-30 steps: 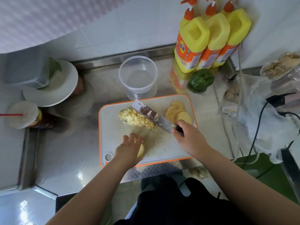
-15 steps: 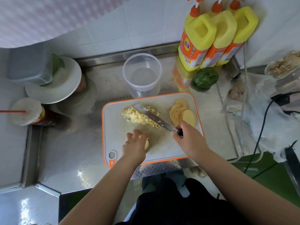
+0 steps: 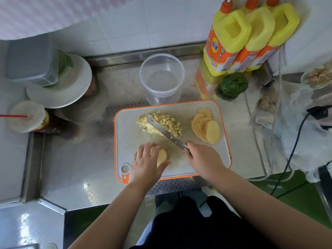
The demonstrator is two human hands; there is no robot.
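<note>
An orange-rimmed white cutting board (image 3: 222,141) lies on the steel counter. On it sit a heap of diced potato (image 3: 167,121) at the back and a fan of round potato slices (image 3: 208,130) at the right. My left hand (image 3: 145,162) holds a piece of potato (image 3: 162,156) at the board's near left, fingers curled over it. My right hand (image 3: 203,157) grips the handle of a knife (image 3: 167,134). Its blade lies edge-down against the diced heap, pointing back left.
A clear plastic tub (image 3: 161,78) stands just behind the board. Three yellow detergent bottles (image 3: 239,38) and a green pepper (image 3: 232,85) are at the back right. Plates (image 3: 70,92) and a lidded cup with a straw (image 3: 27,116) are on the left. Cables and plastic bags (image 3: 296,126) lie at the right.
The knife blade has swung down from above the diced potato onto the heap. My left hand has settled over the potato piece. The head camera shifted slightly.
</note>
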